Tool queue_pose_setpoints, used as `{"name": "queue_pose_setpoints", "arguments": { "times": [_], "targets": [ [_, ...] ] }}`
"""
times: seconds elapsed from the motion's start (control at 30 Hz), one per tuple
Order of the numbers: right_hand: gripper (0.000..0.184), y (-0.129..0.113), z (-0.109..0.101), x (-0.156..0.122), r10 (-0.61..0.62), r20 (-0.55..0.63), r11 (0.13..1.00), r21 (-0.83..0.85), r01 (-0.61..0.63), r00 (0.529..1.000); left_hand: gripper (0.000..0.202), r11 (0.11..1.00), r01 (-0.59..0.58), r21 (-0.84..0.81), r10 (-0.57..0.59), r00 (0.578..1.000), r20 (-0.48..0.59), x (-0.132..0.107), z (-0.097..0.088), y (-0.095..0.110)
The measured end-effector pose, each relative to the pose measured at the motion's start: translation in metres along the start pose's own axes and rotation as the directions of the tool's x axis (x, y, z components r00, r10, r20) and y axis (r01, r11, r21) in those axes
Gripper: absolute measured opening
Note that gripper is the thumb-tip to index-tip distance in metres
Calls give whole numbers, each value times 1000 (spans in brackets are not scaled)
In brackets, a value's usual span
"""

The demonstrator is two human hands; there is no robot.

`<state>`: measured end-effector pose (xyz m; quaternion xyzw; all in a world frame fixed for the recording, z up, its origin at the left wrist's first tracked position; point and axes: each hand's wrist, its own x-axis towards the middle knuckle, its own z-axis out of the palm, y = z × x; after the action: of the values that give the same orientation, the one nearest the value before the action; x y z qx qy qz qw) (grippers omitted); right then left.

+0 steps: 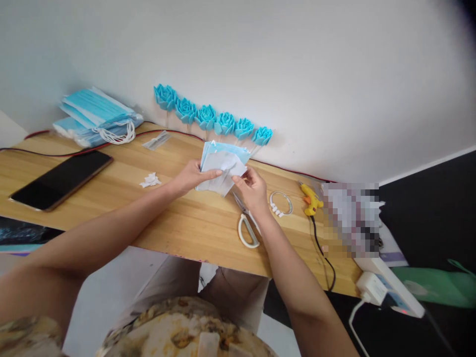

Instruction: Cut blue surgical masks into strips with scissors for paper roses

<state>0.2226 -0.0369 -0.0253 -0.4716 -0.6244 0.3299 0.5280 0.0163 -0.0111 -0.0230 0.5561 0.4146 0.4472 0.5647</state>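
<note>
A thin stack of blue and white sheets (219,159), which look like face-mask fabric, is held up over the table between my two hands. My left hand (193,177) grips its left side, with the thumb lying across the white face. At the lower right corner, my right hand (254,191) pinches the sheets between thumb and fingers. Scissors with white handles (248,232) lie just below my right hand, their blades partly hidden by it. Behind the sheets, several blue fabric roses (207,117) on thin stems lean in a row against the wall.
A pile of blue face masks (96,109) sits at the back left, near a black phone (61,179). White scraps (150,180) and clear strips (156,141) lie on the wooden table (178,223). Rightward are a tape ring (281,203), a yellow glue gun (311,198) and a power strip (399,292).
</note>
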Motion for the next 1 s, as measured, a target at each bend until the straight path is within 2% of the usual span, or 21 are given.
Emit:
{"name": "queue_pose_setpoints", "arguments": {
  "times": [0.47, 0.6, 0.8, 0.9, 1.0],
  "targets": [
    [28, -3, 3, -4, 61, 1, 997, 45, -61, 998, 49, 999, -46, 12, 44, 995, 93, 0, 2, -1],
    [28, -7, 2, -4, 43, 6, 998, 50, -43, 999, 46, 994, -20, -111, 32, 993, 109, -1, 4, -1],
    [34, -11, 4, -3, 21, 90, 991, -131, -9, 996, 48, 909, 27, -416, 13, 995, 94, -3, 10, 4],
    [27, -9, 4, -4, 31, 116, 987, -161, -12, 993, 49, 896, 44, -442, 23, 989, 145, -2, 10, 6],
    [24, -12, 1, -4, 24, 46, 976, -219, -14, 999, 50, 923, -3, -386, 54, 991, 122, 3, 2, 11]
  ]
}}
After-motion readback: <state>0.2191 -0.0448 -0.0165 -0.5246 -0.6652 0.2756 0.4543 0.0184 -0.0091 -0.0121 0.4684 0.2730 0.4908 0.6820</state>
